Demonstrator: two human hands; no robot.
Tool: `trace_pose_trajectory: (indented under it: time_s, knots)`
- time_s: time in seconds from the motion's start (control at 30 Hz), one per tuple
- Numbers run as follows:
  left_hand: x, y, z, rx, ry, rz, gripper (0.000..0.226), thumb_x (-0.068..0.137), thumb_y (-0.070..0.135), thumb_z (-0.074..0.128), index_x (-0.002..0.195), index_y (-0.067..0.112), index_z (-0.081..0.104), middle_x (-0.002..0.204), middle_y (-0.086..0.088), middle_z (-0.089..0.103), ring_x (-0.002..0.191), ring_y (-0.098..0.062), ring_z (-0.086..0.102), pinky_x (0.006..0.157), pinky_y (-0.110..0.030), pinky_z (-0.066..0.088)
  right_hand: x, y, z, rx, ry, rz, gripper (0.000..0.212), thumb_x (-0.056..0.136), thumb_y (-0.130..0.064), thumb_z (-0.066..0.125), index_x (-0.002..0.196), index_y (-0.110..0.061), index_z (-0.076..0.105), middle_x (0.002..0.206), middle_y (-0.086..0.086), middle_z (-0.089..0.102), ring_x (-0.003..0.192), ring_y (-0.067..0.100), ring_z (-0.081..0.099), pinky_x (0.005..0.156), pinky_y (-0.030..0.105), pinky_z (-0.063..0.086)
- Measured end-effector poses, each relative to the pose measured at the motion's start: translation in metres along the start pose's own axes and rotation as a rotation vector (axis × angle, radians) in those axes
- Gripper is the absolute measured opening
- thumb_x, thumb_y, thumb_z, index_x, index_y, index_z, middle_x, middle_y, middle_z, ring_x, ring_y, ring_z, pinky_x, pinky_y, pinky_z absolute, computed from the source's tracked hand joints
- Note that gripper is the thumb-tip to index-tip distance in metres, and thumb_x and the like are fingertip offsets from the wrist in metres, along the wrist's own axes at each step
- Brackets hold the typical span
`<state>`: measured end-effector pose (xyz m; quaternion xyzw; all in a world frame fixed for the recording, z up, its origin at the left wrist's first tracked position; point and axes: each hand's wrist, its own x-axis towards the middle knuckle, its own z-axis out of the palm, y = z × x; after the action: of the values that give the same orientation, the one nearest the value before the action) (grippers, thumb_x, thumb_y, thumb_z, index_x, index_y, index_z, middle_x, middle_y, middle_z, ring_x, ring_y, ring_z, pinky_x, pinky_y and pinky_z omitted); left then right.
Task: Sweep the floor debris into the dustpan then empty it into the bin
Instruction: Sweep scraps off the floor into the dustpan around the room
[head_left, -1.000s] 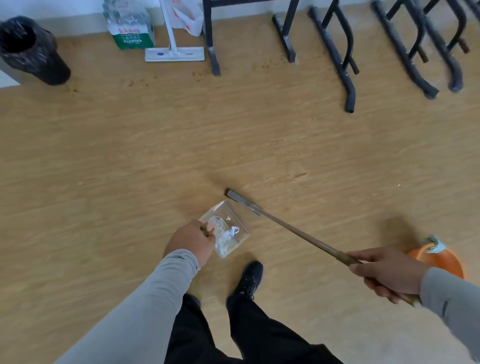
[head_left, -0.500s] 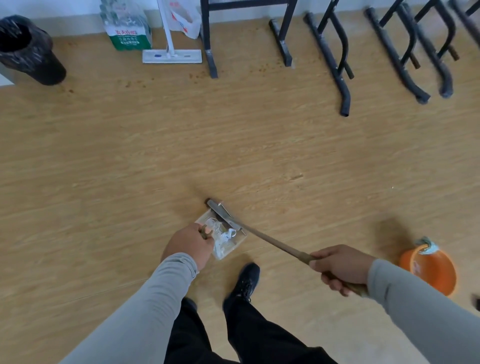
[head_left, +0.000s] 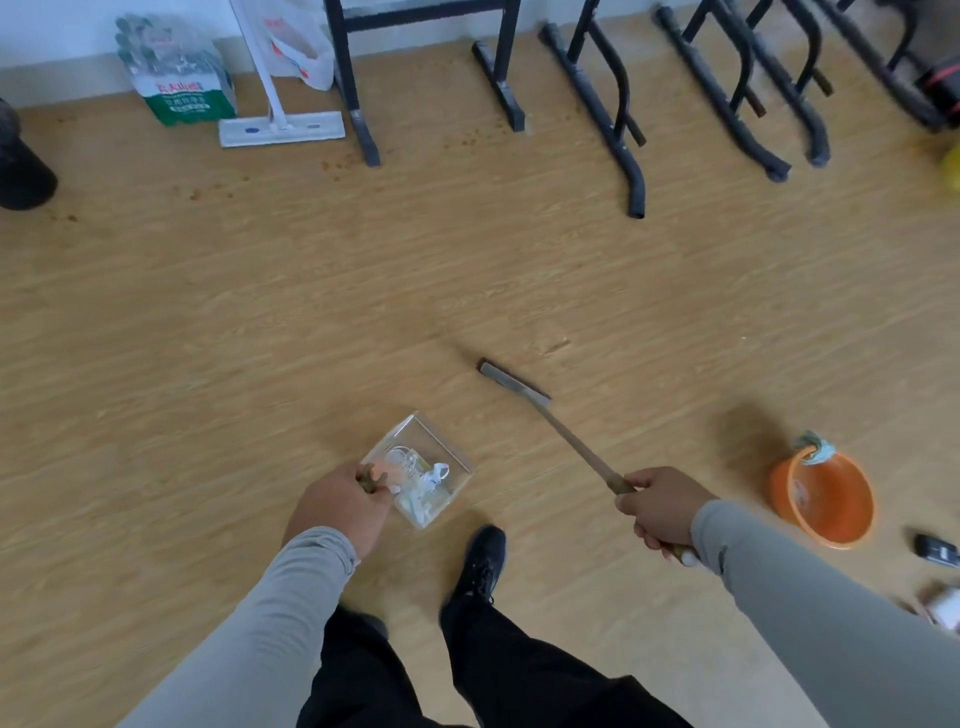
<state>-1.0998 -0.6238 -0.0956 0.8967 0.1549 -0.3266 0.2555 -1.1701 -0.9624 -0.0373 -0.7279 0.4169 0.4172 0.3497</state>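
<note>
A clear plastic dustpan (head_left: 441, 457) sits low over the wooden floor in front of my feet, with white scraps of debris (head_left: 426, 480) inside it. My left hand (head_left: 337, 506) grips its short handle at the near left corner. My right hand (head_left: 662, 506) grips the brown handle of a small broom (head_left: 566, 434). The broom's dark flat head (head_left: 511, 384) is on the floor, up and to the right of the dustpan and apart from it. A black bin (head_left: 21, 166) stands at the far left edge, partly cut off.
An orange bowl (head_left: 826, 499) lies on the floor to the right, with a dark small object (head_left: 935, 550) beyond it. Black metal furniture legs (head_left: 602, 109) line the far side. A flat mop (head_left: 280, 127) and a pack of bottles (head_left: 176, 73) stand by the wall. Brown crumbs (head_left: 332, 165) dot the floor there.
The broom head swept in to the dustpan's mouth half a second ago, then swung back out to the right and away from it. The view shifted, the bin now at the left edge.
</note>
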Motion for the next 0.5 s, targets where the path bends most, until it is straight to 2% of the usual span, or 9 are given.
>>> trace_pose_trajectory:
  time_s: [0.13,0.23,0.3,0.4,0.5]
  knots:
    - [0.001,0.004,0.002,-0.01,0.02,-0.001,0.014,0.09,0.034,0.061,0.103,0.031,0.065,0.083,0.008,0.069,0.068,-0.02,0.068,0.071,-0.035,0.06,0.015,0.011,0.033,-0.183,-0.014,0.053,0.023,0.094,-0.013,0.049,0.112,-0.005,0.061,0.074,0.014,0.063,0.056,0.026,0.057,0.051,0.03,0.052]
    - [0.005,0.007,0.002,-0.012,0.034,-0.004,0.02,0.091,0.032,0.061,0.109,0.029,0.067,0.086,0.009,0.068,0.072,-0.018,0.067,0.072,-0.033,0.057,0.006,0.018,0.05,-0.236,-0.085,0.062,0.028,0.092,-0.014,0.049,0.116,-0.006,0.062,0.076,0.013,0.065,0.058,0.025,0.06,0.057,0.033,0.057]
    - [0.007,0.008,0.0,0.002,0.036,-0.006,0.02,0.09,0.032,0.06,0.108,0.028,0.068,0.086,0.009,0.067,0.075,-0.019,0.066,0.074,-0.034,0.057,-0.007,0.023,0.047,-0.237,-0.151,0.043,0.03,0.094,-0.016,0.049,0.122,-0.01,0.06,0.072,0.01,0.062,0.053,0.021,0.056,0.05,0.028,0.053]
    - [0.009,0.004,-0.003,0.019,0.042,0.007,0.021,0.09,0.032,0.062,0.107,0.025,0.07,0.088,0.005,0.069,0.08,-0.024,0.066,0.079,-0.037,0.057,-0.024,0.039,0.018,-0.042,-0.233,0.046,0.031,0.096,-0.018,0.053,0.126,-0.021,0.059,0.065,0.008,0.057,0.049,0.018,0.046,0.047,0.026,0.041]
    - [0.011,0.0,-0.004,0.037,0.041,0.022,0.02,0.09,0.033,0.062,0.107,0.025,0.069,0.087,0.002,0.07,0.079,-0.027,0.067,0.078,-0.038,0.059,-0.04,0.068,-0.02,0.271,-0.232,0.11,0.029,0.099,-0.016,0.057,0.127,-0.019,0.06,0.071,0.013,0.055,0.048,0.016,0.04,0.042,0.027,0.036]
